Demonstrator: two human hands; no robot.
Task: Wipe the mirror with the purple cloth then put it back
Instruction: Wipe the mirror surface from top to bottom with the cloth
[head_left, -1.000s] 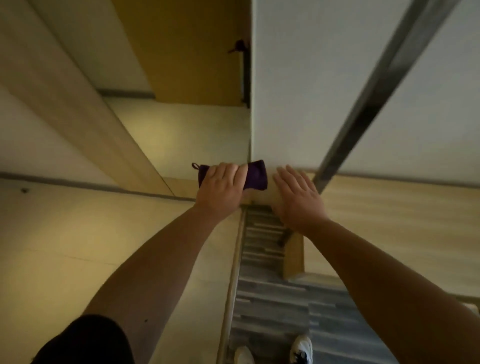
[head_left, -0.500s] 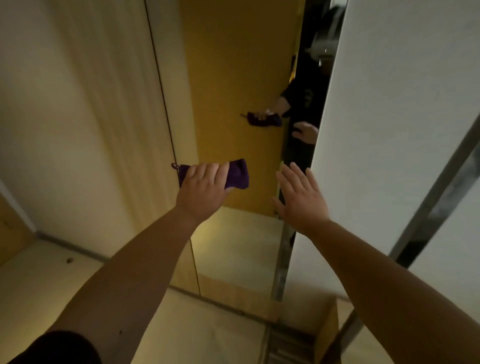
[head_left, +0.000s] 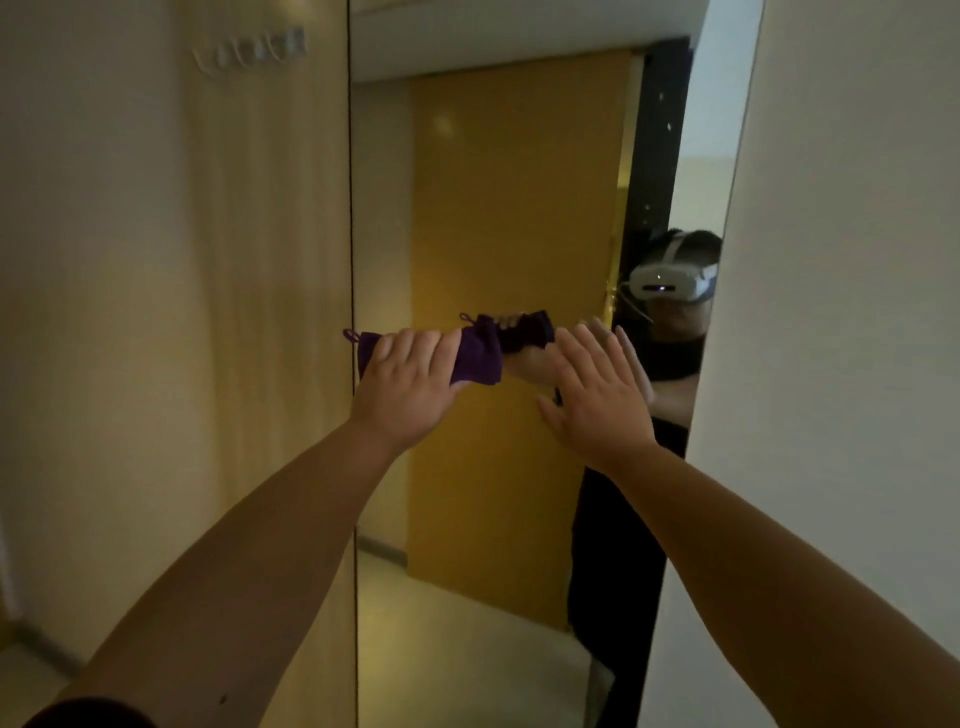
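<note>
A tall mirror (head_left: 493, 182) fills the middle of the view, between a wood panel on the left and a white wall on the right. My left hand (head_left: 408, 384) presses a folded purple cloth (head_left: 480, 358) flat against the glass near its left edge, at about mid height. My right hand (head_left: 597, 400) lies flat on the mirror beside it, fingers spread, holding nothing. The glass reflects both hands, the cloth and a person wearing a white headset.
A light wood panel (head_left: 208, 312) borders the mirror on the left, with white hooks (head_left: 249, 52) high up. A white wall (head_left: 841, 312) stands close on the right. The mirror reflects a yellow-brown door and pale floor.
My view has swung up from the floor to the middle of the mirror. Both hands have risen along the glass, the left one still carrying the cloth.
</note>
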